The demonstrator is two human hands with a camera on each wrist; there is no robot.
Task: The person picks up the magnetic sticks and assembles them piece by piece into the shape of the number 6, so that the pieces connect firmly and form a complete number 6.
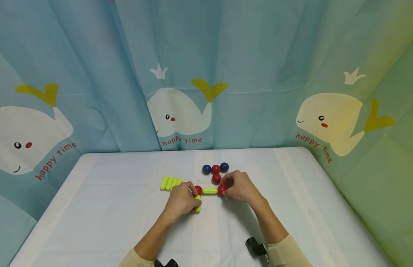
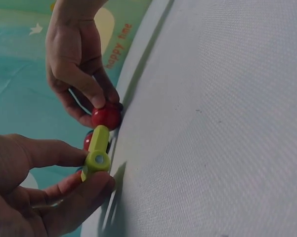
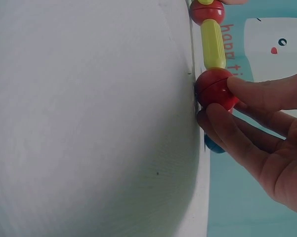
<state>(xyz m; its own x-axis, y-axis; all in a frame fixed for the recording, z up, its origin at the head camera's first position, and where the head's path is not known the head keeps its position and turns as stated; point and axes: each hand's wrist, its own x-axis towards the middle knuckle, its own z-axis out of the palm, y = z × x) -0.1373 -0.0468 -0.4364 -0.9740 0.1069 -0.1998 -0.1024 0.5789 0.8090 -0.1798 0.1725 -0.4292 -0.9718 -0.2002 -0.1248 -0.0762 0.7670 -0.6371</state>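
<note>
My left hand [image 1: 182, 200] pinches a yellow-green magnetic rod [image 1: 197, 208] between thumb and fingers. In the left wrist view, this rod's [image 2: 103, 159] round end with a silvery centre faces the camera. At its far end is a red ball [image 1: 198, 190], partly behind the fingers. A second yellow-green rod [image 1: 210, 191] runs from that ball to another red ball [image 1: 221, 190] on the right. My right hand [image 1: 239, 186] pinches this right-hand ball, as the right wrist view shows with the ball [image 3: 215, 89] between thumb and fingers.
Behind the joined pieces, two blue balls [image 1: 206, 169] and two red balls [image 1: 216, 169] sit close together on the white table [image 1: 109, 207]. Several loose yellow-green rods [image 1: 168, 183] lie side by side at left. A whale-print curtain [image 1: 259, 74] hangs behind the table.
</note>
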